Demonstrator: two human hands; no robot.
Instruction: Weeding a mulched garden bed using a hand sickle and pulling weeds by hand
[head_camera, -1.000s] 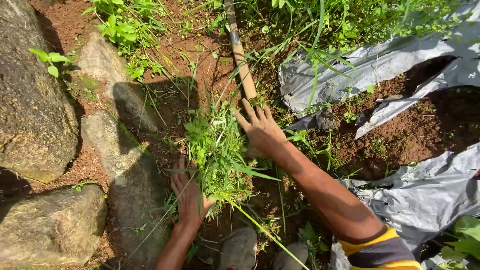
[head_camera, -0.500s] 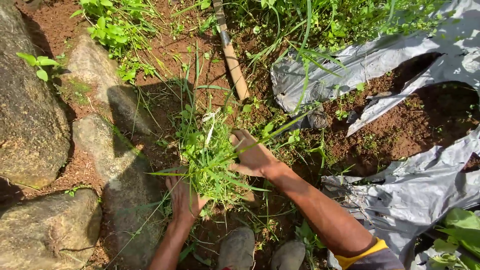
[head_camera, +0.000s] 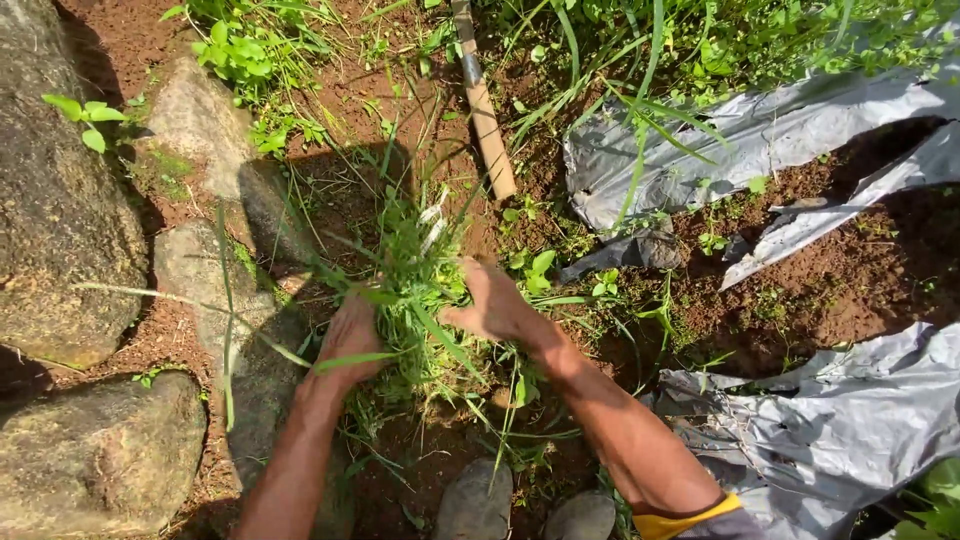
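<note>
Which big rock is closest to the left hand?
The long flat rock just beside the left hand. The rounder boulders sit farther out at the picture's left edge.

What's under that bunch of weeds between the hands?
Below the bunch of weeds, red-brown soil and loose grass blades show. Left hand and right hand press its sides; the ground directly beneath is covered.

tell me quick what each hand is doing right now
Left hand: closed on the bunch of pulled weeds.
Right hand: closed on the same bunch from the other side.
</note>
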